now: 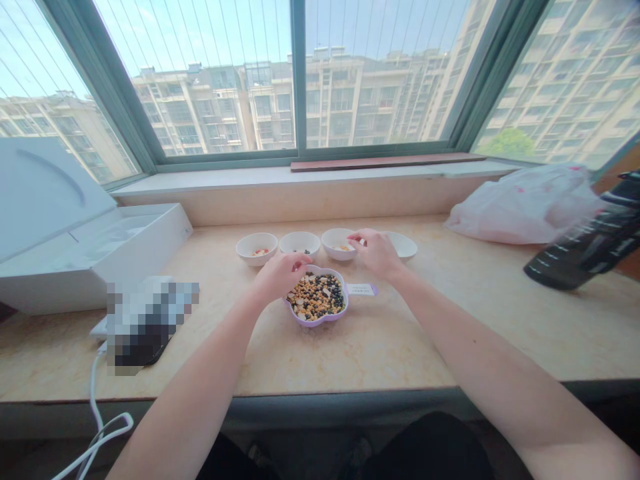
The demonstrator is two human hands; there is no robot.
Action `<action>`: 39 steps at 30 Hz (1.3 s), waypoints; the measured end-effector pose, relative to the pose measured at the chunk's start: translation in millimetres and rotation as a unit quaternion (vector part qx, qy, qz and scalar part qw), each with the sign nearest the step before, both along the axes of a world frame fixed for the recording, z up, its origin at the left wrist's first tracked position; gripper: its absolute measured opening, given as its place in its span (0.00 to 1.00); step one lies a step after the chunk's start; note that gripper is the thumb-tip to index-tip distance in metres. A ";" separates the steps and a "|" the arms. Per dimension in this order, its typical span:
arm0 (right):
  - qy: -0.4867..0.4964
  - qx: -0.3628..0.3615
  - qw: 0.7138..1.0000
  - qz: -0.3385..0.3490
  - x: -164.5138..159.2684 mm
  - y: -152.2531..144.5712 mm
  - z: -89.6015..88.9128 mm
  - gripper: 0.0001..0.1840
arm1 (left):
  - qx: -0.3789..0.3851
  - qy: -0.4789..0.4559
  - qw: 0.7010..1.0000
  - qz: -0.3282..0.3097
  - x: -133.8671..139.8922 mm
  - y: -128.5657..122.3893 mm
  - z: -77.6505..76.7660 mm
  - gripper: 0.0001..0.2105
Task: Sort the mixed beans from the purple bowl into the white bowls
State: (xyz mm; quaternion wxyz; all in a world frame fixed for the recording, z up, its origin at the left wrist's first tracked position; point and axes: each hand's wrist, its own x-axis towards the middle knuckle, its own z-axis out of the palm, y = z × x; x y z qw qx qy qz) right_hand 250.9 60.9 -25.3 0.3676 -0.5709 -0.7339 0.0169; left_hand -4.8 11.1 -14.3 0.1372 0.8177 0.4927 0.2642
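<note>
A purple-rimmed bowl [324,321] with a handle holds mixed beans [317,297], black, yellow and pale. My left hand [286,272] is over its upper left edge, fingers pinched together; whatever they hold is too small to make out. Behind it stand several small white bowls in a row. My right hand [376,251] is at the third white bowl [340,254], fingertips pinched over its right side, and it partly covers the fourth bowl [406,247]. A few reddish and pale pieces lie in the first bowl [256,257], dark ones in the second bowl [299,244], yellowish ones in the third.
An open white box [100,267] stands at the left, with a blurred-out object [147,327] and a white cable [95,387] near it. At the right are a plastic bag [530,207] and a dark bottle [575,247] leaning over. The window ledge [225,177] runs behind.
</note>
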 end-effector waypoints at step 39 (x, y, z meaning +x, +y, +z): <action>-0.182 -0.239 0.903 0.308 -43.0 -59.5 26.4 0.10 | -0.079 0.097 0.990 -0.066 -10.6 -2.9 6.8 0.11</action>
